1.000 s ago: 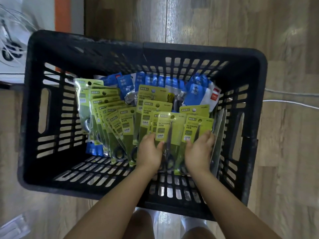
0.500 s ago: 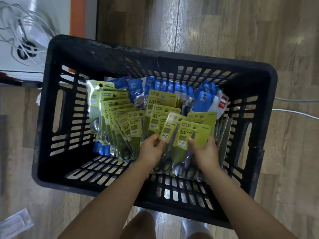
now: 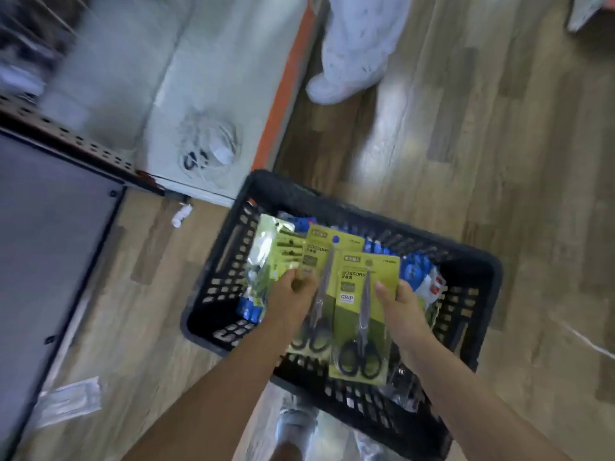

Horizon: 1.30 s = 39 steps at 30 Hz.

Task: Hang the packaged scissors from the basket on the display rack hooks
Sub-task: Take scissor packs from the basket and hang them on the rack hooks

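Head view: both forearms reach forward over the near rim of the black basket (image 3: 392,214). The left hand (image 3: 294,296) grips one scissors pack (image 3: 316,257), fingers curled on its left edge. The right hand (image 3: 401,302) pinches a second pack (image 3: 362,314), thumb on front. Both packs are raised above the basket's remaining green packs (image 3: 283,247). Wooden floor (image 3: 466,144) lies open beyond the far rim.

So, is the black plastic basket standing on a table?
No, the black plastic basket stands on the wooden floor, with the person's feet visible just beside its near edge.
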Available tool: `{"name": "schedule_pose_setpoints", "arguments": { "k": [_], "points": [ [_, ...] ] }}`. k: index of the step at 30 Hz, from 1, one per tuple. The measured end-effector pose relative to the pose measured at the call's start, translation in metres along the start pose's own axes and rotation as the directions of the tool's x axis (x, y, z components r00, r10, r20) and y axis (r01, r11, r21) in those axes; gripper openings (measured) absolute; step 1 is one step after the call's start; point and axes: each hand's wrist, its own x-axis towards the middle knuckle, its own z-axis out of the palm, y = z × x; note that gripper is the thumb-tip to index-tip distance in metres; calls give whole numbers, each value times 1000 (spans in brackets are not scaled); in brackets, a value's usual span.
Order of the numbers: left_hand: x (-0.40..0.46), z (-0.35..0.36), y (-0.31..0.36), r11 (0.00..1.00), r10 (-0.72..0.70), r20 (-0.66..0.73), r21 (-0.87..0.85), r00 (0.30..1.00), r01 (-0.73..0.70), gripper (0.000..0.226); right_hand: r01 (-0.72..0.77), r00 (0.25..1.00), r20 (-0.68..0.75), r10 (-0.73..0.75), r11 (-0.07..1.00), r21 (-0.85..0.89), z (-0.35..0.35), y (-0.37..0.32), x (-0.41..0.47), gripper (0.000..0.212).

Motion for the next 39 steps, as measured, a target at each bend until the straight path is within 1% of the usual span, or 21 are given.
{"name": "schedule_pose_setpoints", "arguments": {
  "k": [2,3,5,7,9,11,13,15,17,19,21,23,25,28,30,32,34,38,39],
  "points": [
    [-26,-29,28,997,3,-41,-75,999,-6,15,87,996,37,-86,996,-23,1,-50,-31,25],
    [-41,-45,43,994,8,-66,-109,998,-15,17,138,990,45,-136,990,-40,2,-75,-48,22],
    [-77,-80,75,982,15,-144,-184,989,-42,17,245,968,74,-240,968,-59,5,-131,-88,19],
    [-119,-122,109,966,30,-259,-240,965,-95,18,347,933,122,-339,937,-46,7,-189,-140,19],
    [-161,-163,141,960,76,-382,-220,921,-170,23,441,886,168,-432,897,-16,10,-242,-191,24],
    [-213,-206,173,940,105,-467,-242,878,-241,26,547,815,218,-537,837,16,16,-292,-254,27],
    [-266,-249,199,908,141,-531,-267,835,-323,28,640,733,265,-627,767,45,23,-336,-321,23],
    [-320,-292,218,866,152,-611,-296,777,-402,28,717,638,312,-704,691,92,33,-372,-385,18],
    [-374,-336,229,818,160,-706,-296,690,-493,24,786,534,354,-768,605,128,48,-402,-453,19],
    [-429,-378,230,800,162,-806,-231,570,-554,18,832,440,400,-804,533,155,66,-421,-515,25],
    [-480,-416,223,783,128,-884,-188,450,-593,29,862,349,459,-817,472,184,83,-428,-575,26],
    [-524,-448,209,758,75,-926,-187,369,-625,32,888,243,516,-821,403,223,100,-430,-626,26],
    [-562,-474,191,720,20,-946,-211,324,-661,27,894,160,574,-803,364,260,116,-428,-666,28],
    [-601,-501,159,649,-36,-961,-230,273,-725,22,895,83,653,-753,344,284,136,-417,-709,31],
    [-617,-512,135,627,-81,-968,-234,237,-743,21,888,57,697,-715,356,292,151,-404,-726,30],
    [-626,-520,108,623,-133,-966,-255,221,-740,20,885,33,724,-689,356,299,168,-386,-736,23],
    [-630,-526,81,608,-190,-958,-286,214,-740,18,884,42,754,-656,376,277,190,-363,-738,20],
    [-630,-530,33,579,-305,-932,-345,197,-739,19,891,79,834,-546,414,187,234,-307,-737,35],
    [-629,-532,22,573,-329,-924,-358,194,-737,19,893,83,850,-520,418,169,243,-295,-739,35]
  ]
}}
